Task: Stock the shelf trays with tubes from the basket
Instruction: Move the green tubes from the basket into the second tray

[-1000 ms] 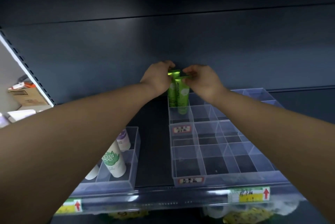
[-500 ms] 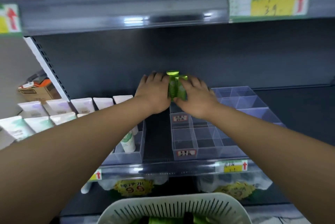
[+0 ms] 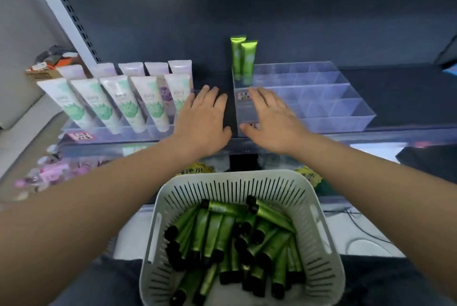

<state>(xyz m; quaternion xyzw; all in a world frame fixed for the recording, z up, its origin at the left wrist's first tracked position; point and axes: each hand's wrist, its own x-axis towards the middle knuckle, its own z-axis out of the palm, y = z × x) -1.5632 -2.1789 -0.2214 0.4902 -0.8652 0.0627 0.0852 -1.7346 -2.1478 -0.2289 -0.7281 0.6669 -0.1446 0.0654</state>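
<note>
We get nothing fully legible.

- White tubes (image 3: 128, 105), up-left of the basket (image 3: 319, 221): a short printed line across each, too blurred to read, with a green leaf mark under it.
- Tray (image 3: 333, 122), straight above the basket: a red-and-white sticker (image 3: 243, 96) on its left front wall, marks unreadable.
- Pink sticker (image 3: 81, 135), far up-left of the basket, on the left tray (image 3: 148, 132) front: dark marks, unreadable.
- Yellow tag (image 3: 194, 169), just above the basket rim: dark Chinese characters, partly cut off, we can't tell which.
- Two green tubes (image 3: 248, 58), above the basket: a pale mark on each, no letters readable.
</note>
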